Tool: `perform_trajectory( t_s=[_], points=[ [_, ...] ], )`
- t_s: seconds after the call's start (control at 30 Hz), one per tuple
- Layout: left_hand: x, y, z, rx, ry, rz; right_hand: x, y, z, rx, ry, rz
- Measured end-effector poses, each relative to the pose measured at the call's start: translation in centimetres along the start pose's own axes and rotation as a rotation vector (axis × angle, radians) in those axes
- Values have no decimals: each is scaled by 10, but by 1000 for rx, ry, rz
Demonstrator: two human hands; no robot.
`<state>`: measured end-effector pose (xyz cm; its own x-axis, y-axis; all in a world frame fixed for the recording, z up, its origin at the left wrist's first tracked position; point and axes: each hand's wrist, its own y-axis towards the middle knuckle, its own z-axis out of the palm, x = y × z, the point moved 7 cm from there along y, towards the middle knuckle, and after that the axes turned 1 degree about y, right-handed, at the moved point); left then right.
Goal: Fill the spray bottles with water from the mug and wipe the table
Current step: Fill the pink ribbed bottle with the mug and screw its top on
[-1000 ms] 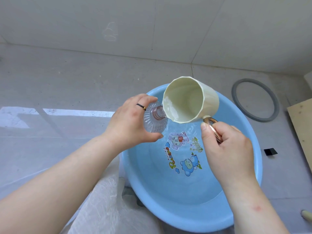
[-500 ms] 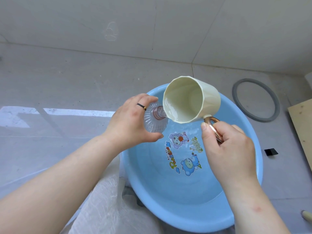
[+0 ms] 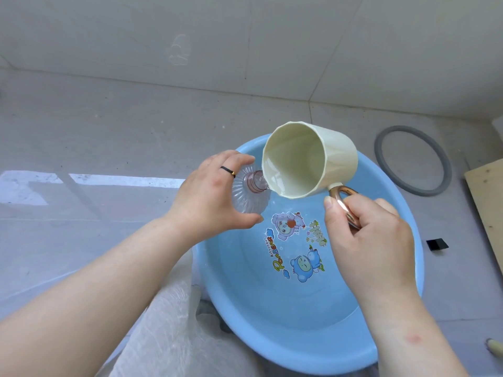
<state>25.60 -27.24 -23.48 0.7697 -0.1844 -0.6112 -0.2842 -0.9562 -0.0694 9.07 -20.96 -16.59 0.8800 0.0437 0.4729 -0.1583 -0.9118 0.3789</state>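
Observation:
My left hand (image 3: 211,198) grips a clear ribbed spray bottle (image 3: 249,193) with no cap, held upright over the left rim of a blue basin (image 3: 285,322). My right hand (image 3: 367,235) holds a cream mug (image 3: 307,164) by its copper-coloured handle (image 3: 344,202). The mug is tipped to the left, its lip touching the bottle's pinkish threaded neck. A little water lies along the mug's lower inner wall. The bottle's lower body is hidden behind my fingers.
The basin holds shallow water over cartoon stickers and sits on a grey tiled floor. A grey rubber ring (image 3: 412,164) lies at the back right, a wooden board (image 3: 487,202) at the right edge, a small black piece (image 3: 436,244) beside it. Crinkled clear plastic (image 3: 168,330) covers the lower left.
The mug has tipped slightly further and shifted a touch right and up. The left hand and bottle stay in place.

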Motion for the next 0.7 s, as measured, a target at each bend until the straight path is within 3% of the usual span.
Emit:
perform_trajectory(
  t_s=[0.7],
  points=[
    [-1, 0, 5, 12, -16, 25, -1, -1, 1, -47, -36, -55]
  ],
)
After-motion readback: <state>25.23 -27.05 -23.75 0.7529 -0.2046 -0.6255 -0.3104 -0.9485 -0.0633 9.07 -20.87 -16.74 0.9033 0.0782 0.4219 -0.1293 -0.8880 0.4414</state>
